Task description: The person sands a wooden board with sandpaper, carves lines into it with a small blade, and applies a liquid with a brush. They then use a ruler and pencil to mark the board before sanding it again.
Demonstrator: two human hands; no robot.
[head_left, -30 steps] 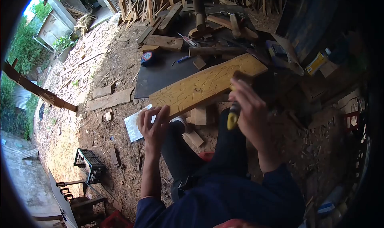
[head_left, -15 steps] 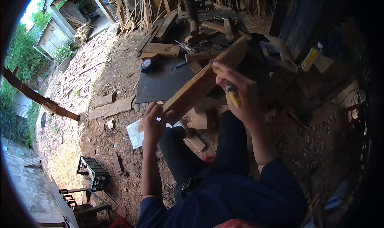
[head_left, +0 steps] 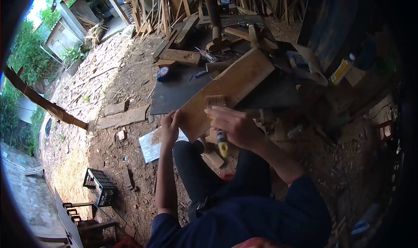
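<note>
A wooden board (head_left: 237, 84) slants across the middle of the view, its broad face turned up and its far end over the dark table. My left hand (head_left: 170, 124) grips the near left corner of this board. In my right hand (head_left: 235, 127) is a paintbrush (head_left: 222, 144) with a yellow and black handle, fingers wrapped round it. The tan bristles (head_left: 215, 101) lie over the board's face, apparently touching it. My right fingers hide the upper part of the handle.
On the dark low table (head_left: 174, 95) lie a blue tape measure (head_left: 163, 73), a screwdriver (head_left: 205, 54), a blue pen (head_left: 200, 74) and several wood pieces. A yellow-labelled bottle (head_left: 340, 71) is at right. A black crate (head_left: 100, 187) stands on the chip-strewn ground at left.
The board has turned from its narrow edge to show its broad face. My right hand and the paintbrush have come down and left, from the edge onto that face.
</note>
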